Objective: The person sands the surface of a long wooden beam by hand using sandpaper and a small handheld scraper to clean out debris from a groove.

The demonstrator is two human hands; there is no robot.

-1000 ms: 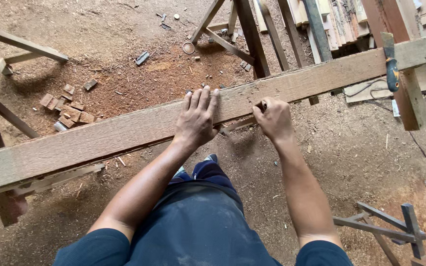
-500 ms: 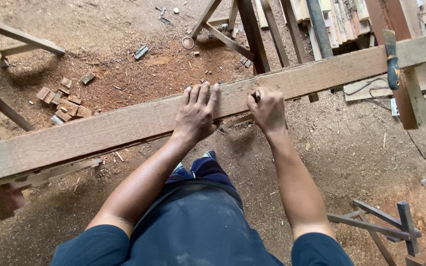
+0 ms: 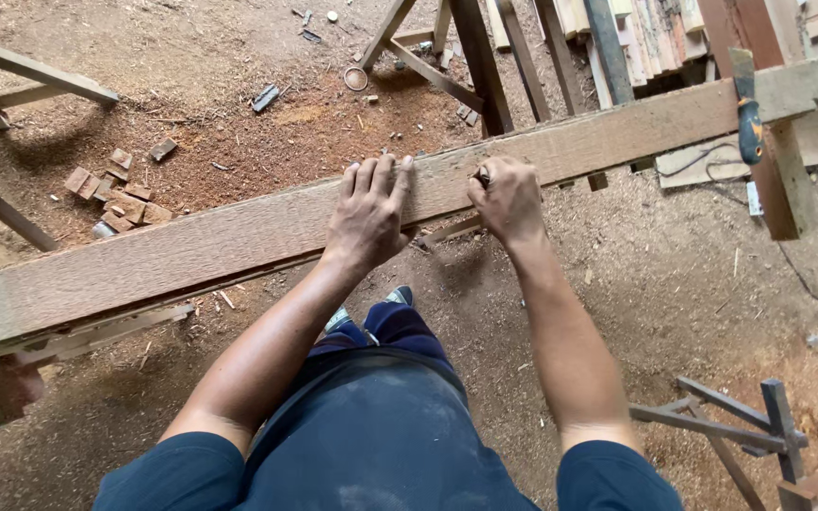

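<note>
Over sawdust floor (image 3: 239, 142), both hands press the plank (image 3: 191, 251).

Soft, even daylight fills the scene, bright without glare. The long rough reddish-brown wooden plank (image 3: 239, 241) is the landmark: beneath its near edge lies a faint, diffuse shadow on the sawdust-covered dirt floor (image 3: 674, 284). Focus is sharp along the plank and on both forearms. Straight lines bow slightly toward the frame edges, a wide-lens distortion. No motion blur shows.

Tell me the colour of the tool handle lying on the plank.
Blue-green handle, head view.
</note>
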